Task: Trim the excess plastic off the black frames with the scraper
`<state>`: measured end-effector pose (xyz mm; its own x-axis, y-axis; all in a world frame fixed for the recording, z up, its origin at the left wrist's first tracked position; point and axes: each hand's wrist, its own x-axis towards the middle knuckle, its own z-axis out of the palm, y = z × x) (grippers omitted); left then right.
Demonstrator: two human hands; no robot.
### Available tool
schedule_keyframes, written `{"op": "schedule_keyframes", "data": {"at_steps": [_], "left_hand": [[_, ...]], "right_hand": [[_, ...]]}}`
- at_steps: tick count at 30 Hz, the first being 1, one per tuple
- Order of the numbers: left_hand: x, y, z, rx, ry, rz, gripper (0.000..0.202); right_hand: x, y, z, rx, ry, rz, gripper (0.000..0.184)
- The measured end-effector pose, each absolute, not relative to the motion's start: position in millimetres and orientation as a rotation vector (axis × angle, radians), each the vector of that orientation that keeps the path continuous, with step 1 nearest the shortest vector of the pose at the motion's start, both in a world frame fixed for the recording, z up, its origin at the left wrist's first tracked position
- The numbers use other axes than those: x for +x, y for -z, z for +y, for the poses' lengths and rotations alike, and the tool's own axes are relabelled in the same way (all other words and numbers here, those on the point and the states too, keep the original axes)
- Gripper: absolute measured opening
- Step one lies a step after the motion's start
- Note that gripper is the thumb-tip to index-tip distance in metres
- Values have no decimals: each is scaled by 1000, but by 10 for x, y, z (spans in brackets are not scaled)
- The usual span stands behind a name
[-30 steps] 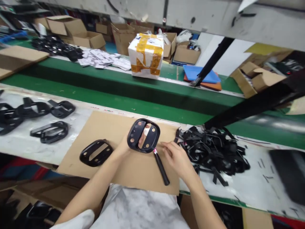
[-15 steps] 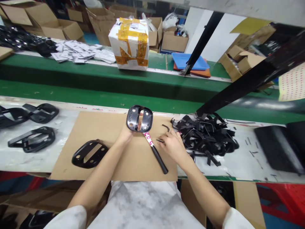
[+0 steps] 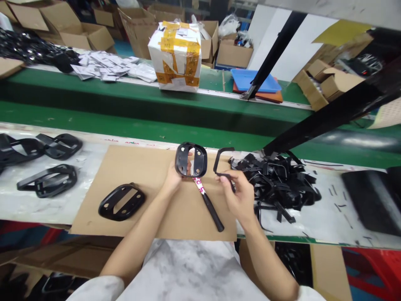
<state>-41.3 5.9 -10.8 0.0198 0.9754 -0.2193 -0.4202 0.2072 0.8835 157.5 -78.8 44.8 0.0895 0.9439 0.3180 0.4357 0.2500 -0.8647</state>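
Observation:
My left hand [image 3: 174, 177] grips a black plastic frame [image 3: 198, 161] with a slot across its middle and several holes; some fingers show through the slot. Pinched in my right hand [image 3: 239, 193] is a thin, bent black strip [image 3: 217, 159], raised beside the frame but apart from it. A tool with a black handle [image 3: 213, 212] and a white-and-pink wrapped shaft lies on the cardboard sheet [image 3: 184, 217], its upper end hidden behind the frame. Another black frame [image 3: 121, 201] rests on the cardboard to the left of my left forearm.
A heap of black strips [image 3: 278, 179] lies right of the cardboard, below a slanted black post [image 3: 316, 121]. More black frames [image 3: 58, 179] sit on the left. Across the green ledge stand a taped white box [image 3: 177, 58] and a blue tray [image 3: 257, 81].
My right hand has lifted a bent black strip off the work surface beside the heap. The frame in my left hand has turned slightly and shifted right in the view.

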Motion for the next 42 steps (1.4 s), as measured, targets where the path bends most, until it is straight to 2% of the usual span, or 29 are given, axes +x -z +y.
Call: {"op": "schedule_keyframes", "data": {"at_steps": [6, 16, 28, 34, 38, 39, 42], "left_hand": [[-321, 61, -80, 752, -1276, 1107, 35], [-342, 29, -267, 413, -1179, 1030, 39], [-286, -122, -390, 527, -1161, 1015, 43], [-271, -308, -501, 623, -1162, 1056, 46], [-253, -399, -581, 641, -1177, 944, 42], [-241, -411, -604, 633, -1164, 894, 41], [-189, -433, -681, 612, -1124, 787, 39]], "right_hand": [[1332, -439, -895, -1124, -587, -1814, 18], [1329, -418, -973, -1167, -528, -2087, 33], [1408, -580, -926, -1216, -535, -2395, 34], [1616, -580, -941, -1094, -1008, -2193, 39], [1610, -468, -1050, -1146, -960, -1712, 29], [1577, -438, -1078, -1146, -926, -1598, 37], [1458, -384, -1124, -1145, -933, -1491, 91]]}}
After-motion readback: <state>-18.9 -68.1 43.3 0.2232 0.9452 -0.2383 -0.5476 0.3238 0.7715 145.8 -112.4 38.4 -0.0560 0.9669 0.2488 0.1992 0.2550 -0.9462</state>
